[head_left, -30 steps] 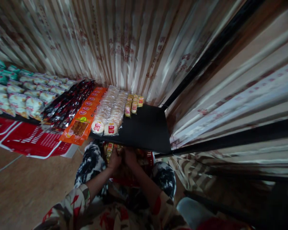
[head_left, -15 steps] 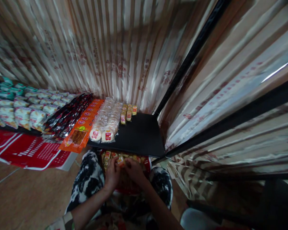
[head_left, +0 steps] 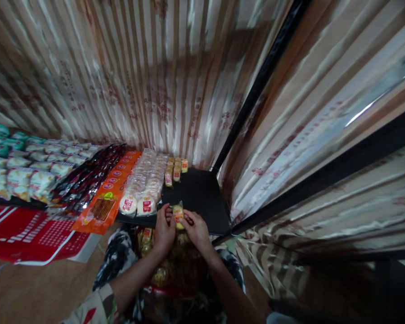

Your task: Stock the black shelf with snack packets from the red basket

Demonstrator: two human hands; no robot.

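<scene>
Between my two hands, over the front edge of the black shelf (head_left: 202, 198), is a small yellow snack packet (head_left: 177, 212) with a red and white label. My right hand (head_left: 196, 229) pinches its right side between thumb and fingers. Curled fingers of my left hand (head_left: 165, 228) close on its left edge. On the shelf behind stand short rows of similar yellow packets (head_left: 177, 172). Below my hands, between my knees, an open red bag (head_left: 170, 291) holds several more packets, partly hidden by my forearms.
Left of the yellow packets lie rows of clear-wrapped round crackers (head_left: 146, 206), an orange snack bag (head_left: 103, 209), dark packets (head_left: 87, 180) and white packets (head_left: 42, 184). A black post (head_left: 243, 117) rises at the shelf's right back corner. Striped curtain (head_left: 148, 81) hangs behind.
Both hands have come up out of the red bag and forward to the shelf's front edge, bringing a yellow packet with them. The view has tilted slightly upward.
</scene>
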